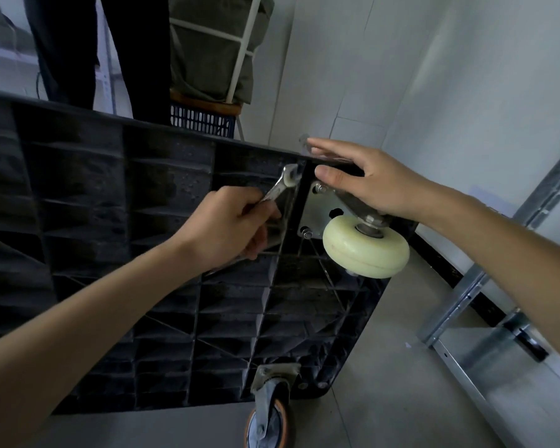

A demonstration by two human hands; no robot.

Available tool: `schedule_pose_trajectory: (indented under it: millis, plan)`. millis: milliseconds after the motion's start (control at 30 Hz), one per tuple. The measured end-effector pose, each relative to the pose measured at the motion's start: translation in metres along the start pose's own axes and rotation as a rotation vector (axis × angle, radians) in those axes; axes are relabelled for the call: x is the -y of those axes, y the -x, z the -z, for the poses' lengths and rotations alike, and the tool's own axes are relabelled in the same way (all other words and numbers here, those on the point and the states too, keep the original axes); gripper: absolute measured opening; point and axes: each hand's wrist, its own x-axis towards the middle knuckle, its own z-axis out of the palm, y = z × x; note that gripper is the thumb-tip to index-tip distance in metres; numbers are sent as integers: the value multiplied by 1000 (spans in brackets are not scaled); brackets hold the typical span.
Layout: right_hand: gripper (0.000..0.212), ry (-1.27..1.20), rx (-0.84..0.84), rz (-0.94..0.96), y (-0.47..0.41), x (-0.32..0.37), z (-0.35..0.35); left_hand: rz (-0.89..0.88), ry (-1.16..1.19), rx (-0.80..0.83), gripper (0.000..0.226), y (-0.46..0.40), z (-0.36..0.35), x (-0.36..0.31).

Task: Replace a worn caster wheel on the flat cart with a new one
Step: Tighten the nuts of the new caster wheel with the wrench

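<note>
Left hand (230, 226) is wrapped around a silver metal wrench (280, 185) aimed at the cream plastic caster wheel (366, 252) bolted on the tipped-up black ribbed cart (110, 221), right hand (359, 181) flat steadying its edge, so probably bolt-working next.

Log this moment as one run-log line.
left hand: grips wrench | right hand: fingers straight on cart edge | cream caster wheel: on mounting plate
</note>
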Motion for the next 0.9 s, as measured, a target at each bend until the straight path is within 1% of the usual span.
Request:
schedule_pose_trajectory:
  millis: [100,233,367,533,633,700,733,833,900]
  plan:
    - [62,-1,-66,-17,11,9,6,-7,239,-32,26,2,2,-23]
    - [50,-10,-105,7,31,24,17,-67,337,-76,26,-1,-3,-57]
    - [34,-38,-169,9,58,38,38,-104,456,-28,26,-3,-32,-88]
    - [23,-130,-256,43,96,33,63,-103,626,20,28,-3,-81,-122]
    - [17,-221,-300,31,119,27,75,-120,655,38,29,-1,-106,-141]
    - [16,-257,-329,4,136,21,83,-133,644,67,31,-1,-124,-149]
    - [16,-257,-341,-10,145,15,87,-147,613,78,32,-2,-133,-151]
    - [17,-221,-367,-75,176,-5,96,-194,426,115,38,1,-165,-148]
    - [16,-208,-387,-129,198,-22,101,-186,386,153,31,8,-188,-147]
